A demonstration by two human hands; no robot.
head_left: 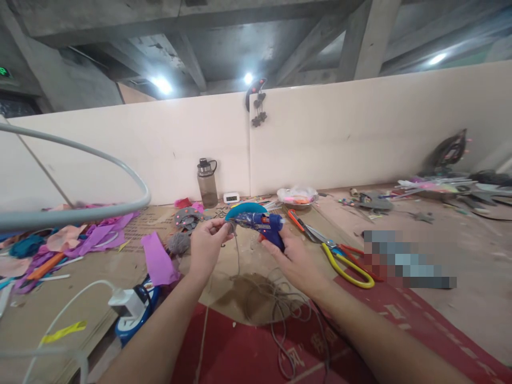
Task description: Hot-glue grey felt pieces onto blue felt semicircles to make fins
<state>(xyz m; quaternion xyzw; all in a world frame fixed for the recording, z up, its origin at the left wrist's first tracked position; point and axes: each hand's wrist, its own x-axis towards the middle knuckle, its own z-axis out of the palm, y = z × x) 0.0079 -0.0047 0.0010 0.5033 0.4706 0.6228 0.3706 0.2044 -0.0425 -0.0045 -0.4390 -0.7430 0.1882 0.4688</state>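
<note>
My right hand [288, 248] is wrapped round the handle of a blue hot glue gun [273, 226], whose nozzle points left. My left hand [210, 240] pinches a small grey piece [231, 229] close to the nozzle; its exact shape is hidden by the fingers. From there a grey cord [237, 253] hangs toward a loose tangle of cord [280, 298] on the cardboard. Just behind the glue gun lies a teal round piece [246, 209]. Left of my left hand are a ball of grey yarn [178, 242] and a grey piece with pink dots [187, 217].
Yellow-and-red-handled scissors [347, 269] and an orange utility knife [296, 220] lie at right. A blue power strip [134, 322] with a white plug stands front left, near purple scraps [160, 260]. Behind are a bottle [207, 186] and a bowl [298, 204]. A pale tube [76, 216] crosses at left.
</note>
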